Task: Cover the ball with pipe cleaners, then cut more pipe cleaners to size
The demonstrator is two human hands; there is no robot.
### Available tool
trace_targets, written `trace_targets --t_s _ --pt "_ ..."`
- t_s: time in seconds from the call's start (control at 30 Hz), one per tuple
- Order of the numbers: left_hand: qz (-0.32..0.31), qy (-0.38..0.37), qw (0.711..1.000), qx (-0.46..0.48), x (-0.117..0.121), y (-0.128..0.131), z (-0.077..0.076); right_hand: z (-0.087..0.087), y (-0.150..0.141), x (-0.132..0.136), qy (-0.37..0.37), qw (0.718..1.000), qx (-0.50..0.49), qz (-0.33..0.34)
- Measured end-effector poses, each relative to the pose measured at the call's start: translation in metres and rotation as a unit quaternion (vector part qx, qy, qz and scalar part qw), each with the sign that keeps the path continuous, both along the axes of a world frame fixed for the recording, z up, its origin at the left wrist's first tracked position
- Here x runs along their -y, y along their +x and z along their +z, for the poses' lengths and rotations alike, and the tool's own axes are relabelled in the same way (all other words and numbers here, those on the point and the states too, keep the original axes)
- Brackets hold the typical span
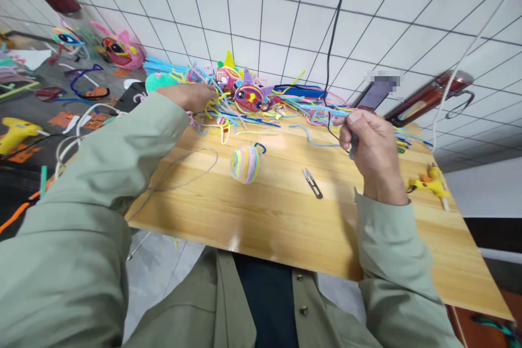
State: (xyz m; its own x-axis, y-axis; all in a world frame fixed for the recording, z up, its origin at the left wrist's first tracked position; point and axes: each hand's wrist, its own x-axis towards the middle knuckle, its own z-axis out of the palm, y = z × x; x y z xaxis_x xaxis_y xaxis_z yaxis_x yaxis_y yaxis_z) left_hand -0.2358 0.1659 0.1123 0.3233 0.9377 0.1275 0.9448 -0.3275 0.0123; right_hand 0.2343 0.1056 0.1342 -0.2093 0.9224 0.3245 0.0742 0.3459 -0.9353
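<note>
My left hand (193,97) reaches over the left part of a loose pile of pipe cleaners (285,100); its fingertips are hidden among the strands, so its grip does not show. My right hand (371,138) is raised above the right side of the table, fingers closed round a light blue pipe cleaner (337,112). Between the hands lies a striped ball (245,164) in pink, yellow and blue, with a dark blue loop at its top. Thread snips (312,184) lie to the right of it.
Finished fuzzy character heads (248,99) stand by the tiled wall. A phone (377,92) leans beside a red flask (434,98). Yellow glue guns (432,186) lie at the right edge and far left. A thin cord (183,187) loops over the table's left; a black cable (335,27) hangs down.
</note>
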Motion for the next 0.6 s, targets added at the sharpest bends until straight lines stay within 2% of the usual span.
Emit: trace_targets --t_s 0.1,0.17,0.2,0.27,0.37,0.47,0.53,0.6 --pt "0.038 0.003 0.999 -0.004 0.011 0.012 0.008 0.0 0.002 0.008 -0.006 0.999 0.025 0.025" --pt "0.044 0.033 0.998 0.028 0.026 0.035 0.022 0.001 0.001 0.014 -0.004 0.998 0.037 0.051" --pt "0.035 0.046 0.995 0.085 0.036 0.051 0.029 0.002 0.0 0.017 -0.006 0.997 0.041 0.064" --pt "-0.031 0.038 0.98 0.195 0.06 0.091 0.044 0.005 -0.003 0.024 -0.015 0.995 0.045 0.087" --pt "-0.105 0.014 0.956 0.274 0.099 0.154 0.055 0.01 -0.006 0.033 -0.022 0.99 0.063 0.122" --pt "-0.138 -0.064 0.936 0.317 0.129 0.2 0.051 0.014 -0.007 0.04 0.007 0.98 0.118 0.16" --pt "-0.143 -0.123 0.92 0.344 0.143 0.22 0.04 0.016 -0.006 0.044 0.047 0.97 0.166 0.174" --pt "-0.115 -0.156 0.898 0.394 0.154 0.233 0.024 0.017 -0.001 0.049 0.097 0.963 0.198 0.154"
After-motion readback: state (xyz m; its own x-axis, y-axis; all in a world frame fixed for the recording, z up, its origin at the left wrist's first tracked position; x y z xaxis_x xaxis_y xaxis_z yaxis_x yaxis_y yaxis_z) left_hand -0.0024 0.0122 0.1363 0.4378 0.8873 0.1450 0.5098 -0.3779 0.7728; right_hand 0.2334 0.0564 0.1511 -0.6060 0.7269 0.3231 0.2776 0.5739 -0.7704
